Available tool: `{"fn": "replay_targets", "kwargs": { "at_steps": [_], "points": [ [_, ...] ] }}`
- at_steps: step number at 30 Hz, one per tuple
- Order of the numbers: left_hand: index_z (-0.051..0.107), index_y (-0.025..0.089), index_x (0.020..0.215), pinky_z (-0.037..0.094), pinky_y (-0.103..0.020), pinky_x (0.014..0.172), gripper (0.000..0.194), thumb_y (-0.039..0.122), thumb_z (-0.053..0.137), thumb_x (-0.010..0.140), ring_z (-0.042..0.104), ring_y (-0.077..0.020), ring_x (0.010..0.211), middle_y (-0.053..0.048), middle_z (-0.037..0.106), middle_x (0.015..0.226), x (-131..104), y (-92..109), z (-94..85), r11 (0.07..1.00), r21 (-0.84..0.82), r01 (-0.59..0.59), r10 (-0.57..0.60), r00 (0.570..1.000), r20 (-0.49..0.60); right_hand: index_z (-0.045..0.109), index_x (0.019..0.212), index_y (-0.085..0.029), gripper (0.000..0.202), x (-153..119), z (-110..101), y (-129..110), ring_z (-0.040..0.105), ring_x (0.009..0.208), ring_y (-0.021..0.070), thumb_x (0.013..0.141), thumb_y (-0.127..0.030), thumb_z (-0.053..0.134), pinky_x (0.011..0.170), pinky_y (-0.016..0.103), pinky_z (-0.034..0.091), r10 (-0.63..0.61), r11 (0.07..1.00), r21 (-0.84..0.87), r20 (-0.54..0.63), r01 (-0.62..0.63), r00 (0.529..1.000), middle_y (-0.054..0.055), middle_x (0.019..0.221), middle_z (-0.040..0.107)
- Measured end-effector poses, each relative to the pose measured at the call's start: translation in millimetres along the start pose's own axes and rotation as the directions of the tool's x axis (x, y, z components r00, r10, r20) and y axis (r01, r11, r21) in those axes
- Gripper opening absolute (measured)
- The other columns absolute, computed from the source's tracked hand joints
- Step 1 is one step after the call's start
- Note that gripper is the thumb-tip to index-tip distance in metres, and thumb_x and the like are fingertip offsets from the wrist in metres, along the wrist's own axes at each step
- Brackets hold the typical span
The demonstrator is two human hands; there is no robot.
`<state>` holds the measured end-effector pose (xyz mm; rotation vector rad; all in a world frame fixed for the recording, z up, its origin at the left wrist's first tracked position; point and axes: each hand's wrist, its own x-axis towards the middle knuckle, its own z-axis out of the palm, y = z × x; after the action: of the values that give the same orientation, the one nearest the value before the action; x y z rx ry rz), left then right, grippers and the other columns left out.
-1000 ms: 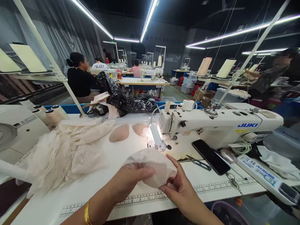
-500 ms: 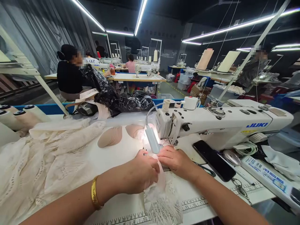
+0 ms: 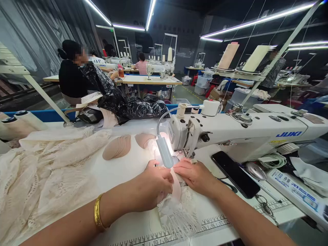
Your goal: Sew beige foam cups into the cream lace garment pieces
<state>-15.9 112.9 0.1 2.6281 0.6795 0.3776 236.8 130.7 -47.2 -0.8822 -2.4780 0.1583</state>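
My left hand (image 3: 153,186) is closed on a cream lace piece (image 3: 178,215) with a pale pink fabric strip (image 3: 176,188). A small dark tip shows by its index finger; what it is I cannot make out. My right hand (image 3: 196,176) presses its bent fingers together on the same lace piece, just in front of the needle area; its thumb is hidden. Both hands are at the head of a white sewing machine (image 3: 243,128). A grey lamp (image 3: 164,151) on a bendy neck lights the spot and covers part of the fingertips' work.
Cream lace fabric (image 3: 58,171) is heaped on the left. Tan oval pads (image 3: 117,147) lie behind my left hand. To the right are a black phone (image 3: 235,174), a metal mouse-shaped object (image 3: 255,171) and a white box (image 3: 297,191). A black plastic bag (image 3: 143,109) lies behind; co-workers sit beyond.
The view has shifted slightly. Both hands stay by the needle area, with the left turned a little and more of the pink strip showing between them.
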Motion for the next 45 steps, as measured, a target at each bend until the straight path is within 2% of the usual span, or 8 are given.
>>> {"fn": "replay_targets", "kwargs": {
  "at_steps": [6, 17, 34, 45],
  "points": [
    [0.070, 0.019, 0.076, 0.038, -0.048, 0.096, 0.023, 0.003, 0.057, 0.084, 0.063, -0.0220, 0.090, -0.004, 0.070, 0.107, 1, -3, 5.0, 1.000, 0.024, 0.017, -0.017, 1.000, -0.008, 0.073, 0.102, -0.026, 0.032, 0, 3, 3, 0.063, 0.085, 0.0198, 0.098, -0.005, 0.049, 0.065, 0.028, 0.042, 0.010, 0.995, -0.100, 0.008, -0.010, 1.000, 0.003, 0.092, 0.073],
    [0.070, 0.020, 0.077, 0.037, -0.051, 0.099, 0.023, 0.004, 0.056, 0.086, 0.066, -0.0247, 0.098, -0.004, 0.072, 0.112, 2, -10, 8.6, 1.000, 0.011, 0.003, -0.002, 0.999, -0.047, 0.073, 0.104, -0.027, 0.034, -1, 7, 7, 0.064, 0.089, 0.0206, 0.098, -0.005, 0.048, 0.073, 0.030, 0.049, 0.019, 0.996, -0.084, -0.008, -0.020, 1.000, 0.003, 0.094, 0.074],
    [0.070, 0.020, 0.078, 0.035, -0.051, 0.098, 0.023, 0.001, 0.056, 0.081, 0.067, -0.0234, 0.096, -0.004, 0.072, 0.112, 3, -12, 6.6, 1.000, -0.013, 0.001, -0.002, 1.000, -0.024, 0.071, 0.106, -0.026, 0.036, -2, 3, 3, 0.065, 0.090, 0.0212, 0.094, -0.002, 0.048, 0.064, 0.028, 0.043, 0.029, 0.995, -0.094, 0.003, -0.029, 1.000, 0.003, 0.095, 0.075],
    [0.069, 0.020, 0.075, 0.036, -0.041, 0.090, 0.023, 0.000, 0.058, 0.081, 0.063, -0.0205, 0.090, -0.003, 0.073, 0.111, 3, -11, 2.5, 0.999, 0.020, -0.038, 0.039, 0.998, -0.058, 0.071, 0.111, -0.027, 0.037, -2, 3, 2, 0.064, 0.091, 0.0213, 0.096, -0.004, 0.047, 0.063, 0.028, 0.042, 0.042, 0.995, -0.092, 0.012, -0.041, 0.999, 0.003, 0.094, 0.074]
  ]
}}
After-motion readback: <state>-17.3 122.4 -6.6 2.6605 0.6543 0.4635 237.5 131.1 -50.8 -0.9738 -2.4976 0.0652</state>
